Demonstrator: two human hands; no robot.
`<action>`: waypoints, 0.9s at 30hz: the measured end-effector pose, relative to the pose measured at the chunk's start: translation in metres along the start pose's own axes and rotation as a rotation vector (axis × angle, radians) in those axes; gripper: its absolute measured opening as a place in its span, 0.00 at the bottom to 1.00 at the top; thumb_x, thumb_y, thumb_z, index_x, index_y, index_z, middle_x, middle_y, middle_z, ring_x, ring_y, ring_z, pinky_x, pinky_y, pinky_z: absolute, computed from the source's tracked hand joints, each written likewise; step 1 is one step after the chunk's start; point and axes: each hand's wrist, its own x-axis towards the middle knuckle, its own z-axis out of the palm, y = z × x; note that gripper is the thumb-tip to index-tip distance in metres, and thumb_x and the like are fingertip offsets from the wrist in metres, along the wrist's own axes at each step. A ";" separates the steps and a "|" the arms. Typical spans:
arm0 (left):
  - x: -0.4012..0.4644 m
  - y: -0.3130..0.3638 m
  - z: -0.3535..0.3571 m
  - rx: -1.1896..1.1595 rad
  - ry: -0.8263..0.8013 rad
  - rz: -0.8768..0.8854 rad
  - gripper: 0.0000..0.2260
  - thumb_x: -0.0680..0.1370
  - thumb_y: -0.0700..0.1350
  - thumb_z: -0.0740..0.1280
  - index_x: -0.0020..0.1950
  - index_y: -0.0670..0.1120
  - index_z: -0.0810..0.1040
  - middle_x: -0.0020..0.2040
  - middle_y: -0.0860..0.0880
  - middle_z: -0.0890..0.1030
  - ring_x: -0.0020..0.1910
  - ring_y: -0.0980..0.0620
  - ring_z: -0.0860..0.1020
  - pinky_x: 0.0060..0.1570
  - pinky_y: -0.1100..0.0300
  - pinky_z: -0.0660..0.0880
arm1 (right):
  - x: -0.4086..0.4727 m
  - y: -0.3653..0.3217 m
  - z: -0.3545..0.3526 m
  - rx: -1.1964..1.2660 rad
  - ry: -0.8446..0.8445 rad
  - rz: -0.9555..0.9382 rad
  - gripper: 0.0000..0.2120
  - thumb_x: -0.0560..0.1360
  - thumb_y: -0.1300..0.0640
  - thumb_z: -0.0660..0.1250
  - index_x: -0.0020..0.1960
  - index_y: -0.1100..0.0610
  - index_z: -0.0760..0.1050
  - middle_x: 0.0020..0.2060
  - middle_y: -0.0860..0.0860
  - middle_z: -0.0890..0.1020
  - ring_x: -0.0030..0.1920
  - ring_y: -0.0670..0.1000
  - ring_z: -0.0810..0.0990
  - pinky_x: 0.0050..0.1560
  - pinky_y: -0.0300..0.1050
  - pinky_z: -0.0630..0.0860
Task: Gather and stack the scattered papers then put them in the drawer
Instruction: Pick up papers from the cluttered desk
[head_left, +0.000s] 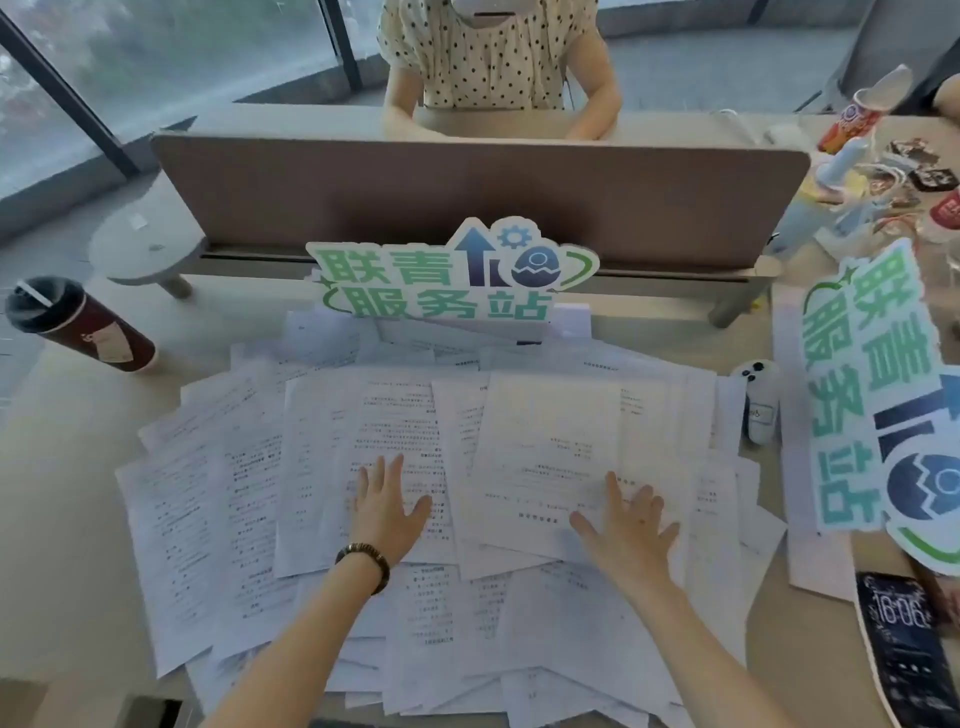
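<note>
Several printed white papers (218, 499) lie scattered and overlapping across the middle of the beige desk (67, 467). My left hand (387, 506), with a beaded bracelet on the wrist, rests flat on the sheets left of centre, fingers spread. My right hand (626, 525) lies flat with fingers apart on a top sheet (550, 441) right of centre. Neither hand grips anything. No drawer is in view.
A dark red cup with a straw (78, 325) stands at the left. A green cut-out sign (447, 275) leans on the brown divider (467, 197); another sign (878, 405) lies right, near a white controller (759, 400) and a phone (904, 644). A person sits opposite.
</note>
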 end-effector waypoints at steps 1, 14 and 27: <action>0.002 -0.001 0.007 0.050 -0.009 -0.019 0.34 0.81 0.56 0.60 0.80 0.48 0.46 0.80 0.44 0.44 0.79 0.42 0.41 0.76 0.45 0.44 | 0.001 0.001 0.003 -0.017 0.019 0.013 0.40 0.80 0.33 0.52 0.81 0.48 0.36 0.79 0.63 0.39 0.79 0.64 0.38 0.75 0.69 0.39; 0.003 0.002 0.044 0.040 0.216 -0.073 0.26 0.79 0.52 0.63 0.76 0.47 0.62 0.78 0.43 0.59 0.76 0.42 0.57 0.74 0.47 0.54 | 0.011 0.002 0.041 0.067 0.353 -0.026 0.38 0.80 0.35 0.53 0.82 0.50 0.42 0.80 0.61 0.43 0.80 0.60 0.39 0.77 0.65 0.38; 0.021 0.008 0.036 0.065 0.186 -0.262 0.34 0.78 0.58 0.62 0.78 0.46 0.53 0.79 0.39 0.49 0.77 0.40 0.49 0.75 0.42 0.51 | 0.015 -0.005 0.036 0.088 0.326 0.047 0.40 0.78 0.34 0.57 0.81 0.52 0.47 0.79 0.63 0.43 0.79 0.62 0.40 0.77 0.65 0.45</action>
